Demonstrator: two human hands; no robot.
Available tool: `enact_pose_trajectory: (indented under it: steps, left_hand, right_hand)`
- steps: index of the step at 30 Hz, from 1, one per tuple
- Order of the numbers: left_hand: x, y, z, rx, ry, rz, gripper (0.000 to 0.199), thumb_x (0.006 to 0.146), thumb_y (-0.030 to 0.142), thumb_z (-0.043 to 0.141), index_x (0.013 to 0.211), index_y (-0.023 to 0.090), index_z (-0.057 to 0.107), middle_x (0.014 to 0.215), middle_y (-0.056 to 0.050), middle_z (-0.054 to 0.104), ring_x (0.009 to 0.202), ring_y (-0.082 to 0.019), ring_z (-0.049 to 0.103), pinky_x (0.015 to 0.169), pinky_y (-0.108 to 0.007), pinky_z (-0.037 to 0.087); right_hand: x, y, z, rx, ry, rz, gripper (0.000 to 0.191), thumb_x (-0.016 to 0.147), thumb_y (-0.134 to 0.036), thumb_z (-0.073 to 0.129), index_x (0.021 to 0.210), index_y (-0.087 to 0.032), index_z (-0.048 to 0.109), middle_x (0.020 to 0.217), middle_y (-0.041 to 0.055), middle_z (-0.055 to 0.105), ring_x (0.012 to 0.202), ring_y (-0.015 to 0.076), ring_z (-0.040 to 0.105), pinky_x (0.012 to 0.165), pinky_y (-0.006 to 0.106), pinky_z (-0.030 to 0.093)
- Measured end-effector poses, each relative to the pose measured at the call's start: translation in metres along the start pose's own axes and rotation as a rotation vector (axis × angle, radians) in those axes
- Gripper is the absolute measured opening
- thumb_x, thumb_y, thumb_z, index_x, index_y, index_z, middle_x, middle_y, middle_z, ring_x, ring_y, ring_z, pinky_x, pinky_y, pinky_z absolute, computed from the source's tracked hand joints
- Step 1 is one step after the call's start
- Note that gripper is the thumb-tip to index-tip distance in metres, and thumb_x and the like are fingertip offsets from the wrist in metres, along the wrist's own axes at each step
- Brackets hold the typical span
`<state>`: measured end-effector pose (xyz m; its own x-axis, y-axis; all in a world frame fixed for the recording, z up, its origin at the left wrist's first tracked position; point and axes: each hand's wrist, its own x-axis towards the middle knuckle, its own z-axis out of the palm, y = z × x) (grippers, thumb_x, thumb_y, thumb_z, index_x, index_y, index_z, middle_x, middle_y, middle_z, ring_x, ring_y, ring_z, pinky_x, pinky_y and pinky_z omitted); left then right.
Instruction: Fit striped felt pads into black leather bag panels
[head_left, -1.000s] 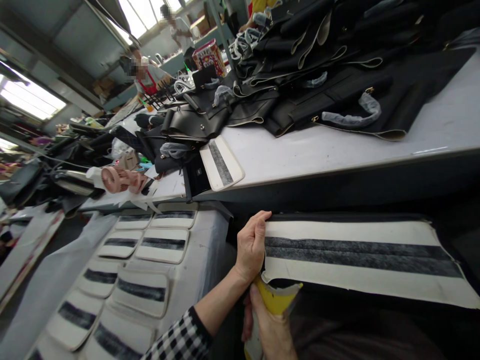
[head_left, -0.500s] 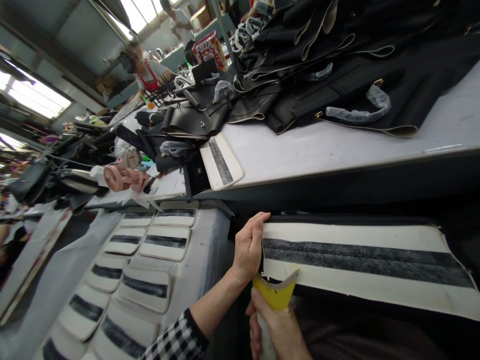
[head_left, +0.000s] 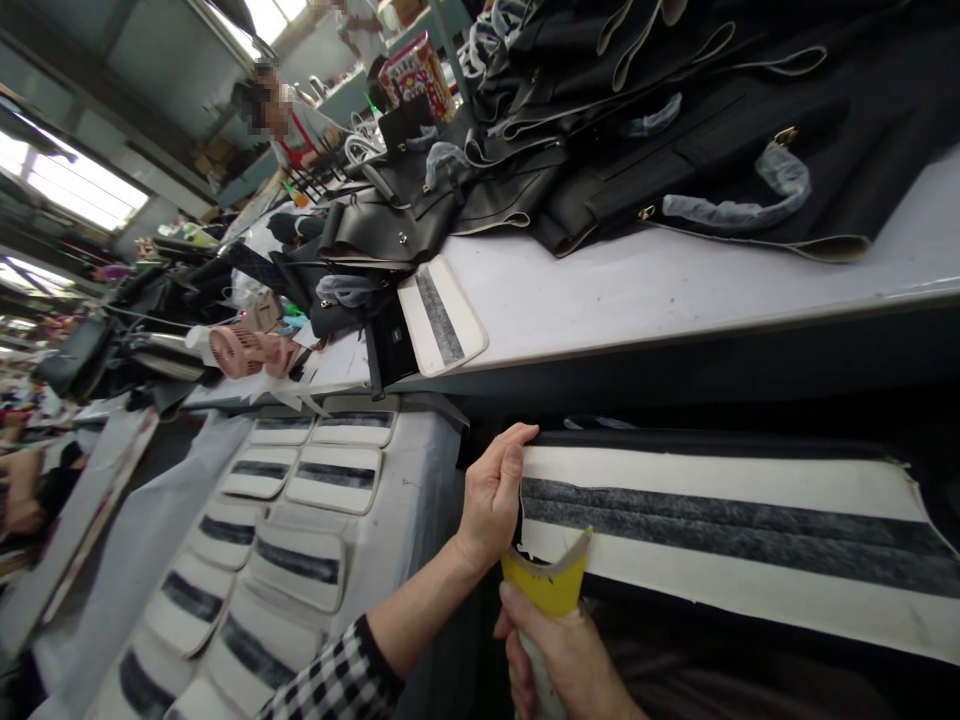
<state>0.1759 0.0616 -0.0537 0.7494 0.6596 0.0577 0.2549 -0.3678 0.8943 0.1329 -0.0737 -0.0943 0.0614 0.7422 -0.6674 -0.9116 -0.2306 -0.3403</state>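
Note:
My left hand (head_left: 491, 497) is closed round the left end of a long cream panel (head_left: 675, 468) with a dark grey double stripe along it. Black material shows along both long edges of this panel. In my right hand (head_left: 562, 650) is a scraper (head_left: 551, 588) with a yellow, concave-edged head and a pale handle. Its head lies at the panel's lower left corner, just below my left hand. Small white frayed bits show at that corner. Whether the scraper's edge presses on the panel, I cannot tell.
Several cream pieces with dark stripes (head_left: 335, 480) lie in rows on the covered table at left. Beyond, a white bench (head_left: 570, 300) bears black leather bags (head_left: 712, 170), another striped piece (head_left: 442, 315) and a pink fan (head_left: 251, 352). A person (head_left: 289, 130) is farther back.
The view has shifted slightly. Both hands keep their grips, and the scraper stays at the panel's lower left corner, with its tip a little higher in view.

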Motion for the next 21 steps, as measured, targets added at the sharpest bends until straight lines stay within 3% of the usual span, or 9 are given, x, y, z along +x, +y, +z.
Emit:
enact_pose_trajectory:
  steps: [8,16,19,21]
  left_hand:
    - [0.005,0.005,0.006,0.01,0.072,-0.037,0.036,0.103,0.035,0.037,0.11,0.02,0.07,0.115,-0.005,0.069,0.111,-0.022,0.061,0.099,-0.032,0.045]
    - [0.018,0.018,0.012,0.268,0.098,0.048,0.037,0.102,0.041,0.037,0.096,0.021,0.068,0.091,-0.006,0.069,0.089,-0.021,0.064,0.087,-0.032,0.048]
    - [0.019,0.017,0.007,0.082,0.025,-0.001,0.043,0.102,0.046,0.035,0.103,0.021,0.07,0.099,-0.007,0.07,0.098,-0.023,0.064,0.094,-0.035,0.047]
    - [0.016,0.014,-0.003,-0.179,-0.063,-0.049,0.049,0.101,0.051,0.032,0.119,0.021,0.066,0.12,-0.009,0.067,0.115,-0.024,0.059,0.105,-0.038,0.042]
  right_hand:
    - [-0.002,-0.012,0.002,-0.033,0.1,0.021,0.066,0.055,-0.081,0.068,0.063,-0.016,0.06,0.033,-0.0065,0.04,0.025,0.0083,0.035,0.028,0.019,0.029]
    - [-0.004,-0.021,0.022,0.083,0.175,-0.146,0.057,0.06,-0.069,0.077,0.063,-0.016,0.058,0.036,-0.006,0.044,0.03,0.0086,0.039,0.034,0.022,0.035]
    - [-0.01,-0.021,0.021,0.089,0.146,-0.164,0.055,0.061,-0.065,0.079,0.07,-0.014,0.062,0.04,-0.0053,0.048,0.034,0.0085,0.042,0.037,0.022,0.037]
    - [-0.014,-0.022,0.017,0.065,0.115,-0.165,0.055,0.062,-0.064,0.08,0.073,-0.012,0.064,0.043,-0.0048,0.049,0.036,0.0088,0.044,0.038,0.022,0.037]
